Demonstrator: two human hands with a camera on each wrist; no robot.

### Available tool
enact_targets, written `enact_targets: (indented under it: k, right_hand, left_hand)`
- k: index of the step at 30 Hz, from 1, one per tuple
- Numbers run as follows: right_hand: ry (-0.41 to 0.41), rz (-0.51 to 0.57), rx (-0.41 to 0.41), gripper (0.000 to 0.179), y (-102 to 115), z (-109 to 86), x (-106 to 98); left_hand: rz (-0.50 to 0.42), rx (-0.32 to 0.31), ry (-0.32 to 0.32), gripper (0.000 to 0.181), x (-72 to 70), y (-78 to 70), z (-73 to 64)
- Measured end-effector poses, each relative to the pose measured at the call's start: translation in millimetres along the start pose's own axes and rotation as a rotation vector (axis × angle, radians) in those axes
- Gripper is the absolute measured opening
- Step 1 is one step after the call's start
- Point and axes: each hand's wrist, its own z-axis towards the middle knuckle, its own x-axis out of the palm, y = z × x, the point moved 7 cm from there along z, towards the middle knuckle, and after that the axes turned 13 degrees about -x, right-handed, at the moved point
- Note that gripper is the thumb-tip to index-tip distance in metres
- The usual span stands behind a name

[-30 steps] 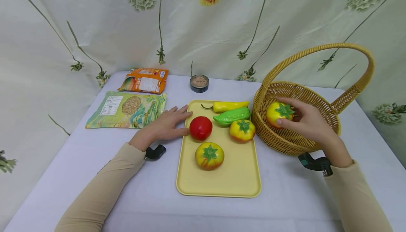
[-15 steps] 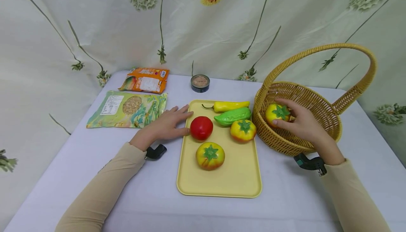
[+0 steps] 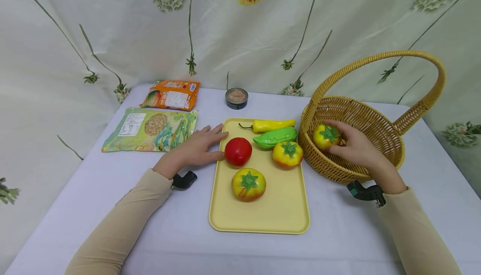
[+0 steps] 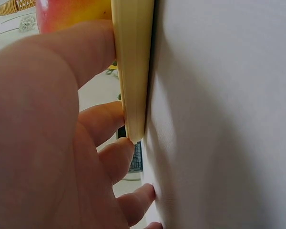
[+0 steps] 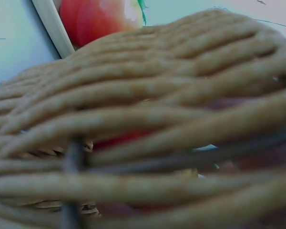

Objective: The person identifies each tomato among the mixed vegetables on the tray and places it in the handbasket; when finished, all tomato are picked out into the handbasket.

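My right hand (image 3: 357,146) reaches into a wicker basket (image 3: 349,175) and holds a yellow tomato (image 3: 326,137) with a green star-shaped top, low against the basket's left inner wall. Thumb and forefinger lie on either side of it. The right wrist view is mostly filled by the blurred basket weave (image 5: 148,90), which hides that hand. My left hand (image 3: 197,146) rests with spread fingers at the left edge of a yellow tray (image 3: 274,208). In the left wrist view its thumb and fingertips touch the tray's rim (image 4: 133,71). A red round fruit (image 3: 238,152) lies beside that thumb.
Also on the tray are a yellow chili pepper (image 3: 272,126), a green ridged vegetable (image 3: 275,137) and two yellow-red tomatoes, one near (image 3: 248,184) and one far (image 3: 287,155). Behind lie a green packet (image 3: 150,129), an orange packet (image 3: 170,95) and a round tin (image 3: 236,98). The basket handle (image 3: 383,56) arches upright.
The right hand has moved left and slightly down inside the basket, bringing the tomato closer to its left wall. The left hand has stayed in place at the tray edge.
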Motion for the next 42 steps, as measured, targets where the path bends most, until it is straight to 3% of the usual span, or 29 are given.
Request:
enact_targets:
  k: [14, 20, 30, 37, 42]
  right_hand:
    - [0.052, -0.072, 0.047, 0.072, -5.5, 0.2, 4.1]
    - [0.063, -0.053, 0.076, 0.070, -7.9, 0.3, 5.0]
    - [0.058, -0.029, 0.081, 0.068, -9.8, 1.9, 4.1]
    - [0.078, -0.068, 0.020, 0.073, -7.2, 2.3, 5.1]
    - [0.098, -0.086, 0.056, 0.079, -8.5, 1.2, 6.3]
  left_hand:
    - [0.010, -0.013, 0.007, 0.071, 0.7, 0.4, 0.4]
    - [0.011, -0.010, 0.003, 0.071, 1.7, 0.8, 1.1]
    - [0.015, -0.012, -0.005, 0.071, 0.7, 0.9, 1.0]
    - [0.016, -0.008, -0.014, 0.071, -1.1, -0.9, 0.2]
    - [0.014, -0.010, -0.011, 0.071, -0.5, -0.6, 0.5]
